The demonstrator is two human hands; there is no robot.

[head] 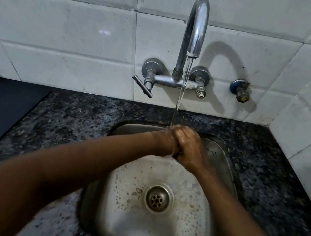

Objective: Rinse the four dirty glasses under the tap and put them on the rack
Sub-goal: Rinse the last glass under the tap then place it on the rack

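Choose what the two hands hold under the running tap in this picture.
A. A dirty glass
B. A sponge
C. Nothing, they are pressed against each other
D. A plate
C: the left hand and right hand are clasped together under the stream from the tap, above the sink, with no glass in view.

1. Our left forearm enters from the lower left and runs up and to the right, bare to the wrist.
2. Our right forearm enters from the lower right and slants up and to the left, also bare.
3. Our left hand (164,139) and right hand (187,149) meet at centre, pressed palm against palm.
4. The right hand lies over the left, its fingers (178,134) curled across it; the skin is wet and glistening.
5. Neither hand holds anything we can see.
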